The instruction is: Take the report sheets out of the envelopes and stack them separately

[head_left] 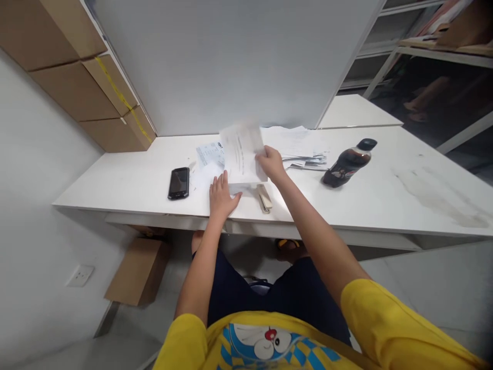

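Observation:
A white printed sheet of paper is raised off the desk, its far edge blurred. My right hand is closed on its right edge, thumb on top. At the sheet's lower left lies my left hand, flat with its fingers stretched out, the fingertips at the paper's edge. A cream stapler rests on the desk just below the sheet, between my hands. To the left, partly under the sheet, is a bluish printed slip. Behind my right hand lies a stack of papers.
A black phone lies on the white desk at left. On the right a dark soda bottle stands. Cardboard boxes are piled at the back left, and a grey panel rises behind the desk. Another box sits below.

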Motion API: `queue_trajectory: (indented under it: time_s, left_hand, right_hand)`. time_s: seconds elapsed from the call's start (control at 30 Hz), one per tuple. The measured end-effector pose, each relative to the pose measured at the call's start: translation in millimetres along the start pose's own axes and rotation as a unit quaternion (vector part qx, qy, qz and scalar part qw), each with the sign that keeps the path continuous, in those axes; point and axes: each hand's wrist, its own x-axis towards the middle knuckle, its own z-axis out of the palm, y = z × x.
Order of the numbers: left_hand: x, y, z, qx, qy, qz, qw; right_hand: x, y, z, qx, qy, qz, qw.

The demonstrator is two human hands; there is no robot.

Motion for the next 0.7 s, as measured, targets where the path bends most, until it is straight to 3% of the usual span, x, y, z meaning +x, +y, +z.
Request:
queue_trajectory:
  time_s: [0.07, 0.13, 0.27, 0.37, 0.43, 0.5, 0.57, 0.63, 0.7]
  left_hand:
    - [-15, -2, -3.7, 0.000, -0.006, 0.011, 1.000]
    - [-39, -7, -9.6, 0.018, -0.011, 0.010, 1.000]
    - [-93, -31, -30.0, 0.049, -0.006, 0.080, 0.996]
    - [-114, -54, -47.5, 0.041, -0.012, 0.141, 0.989]
    - [-114, -64, -54.2, 0.013, 0.050, 0.107, 0.993]
    - [-104, -64, -55.2, -0.032, 0.145, -0.015, 0.989]
    - [-87, -57, -52.0, -0.087, 0.190, -0.139, 0.968]
    - [-70, -45, -47.2, -0.120, 0.157, -0.159, 0.967]
    - [-55, -32, -42.5, -0.101, 0.089, -0.082, 0.988]
  right_hand:
    - [-18, 0, -15, 0.050, 0.064, -0.038, 0.996]
    - [-44, 4, -32, 0.097, 0.070, -0.042, 0.992]
    - [-100, 27, -68, 0.200, 0.050, 0.009, 0.979]
    - [-127, 41, -93, 0.262, 0.093, 0.039, 0.960]
    - [-139, 45, -102, 0.283, 0.109, 0.063, 0.951]
    - [-150, 44, -103, 0.287, 0.078, 0.085, 0.951]
    - [-161, 41, -97, 0.267, 0.035, 0.095, 0.958]
    - [-172, 38, -87, 0.204, 0.037, 0.088, 0.974]
    - [-182, 35, -81, 0.123, 0.076, 0.075, 0.987]
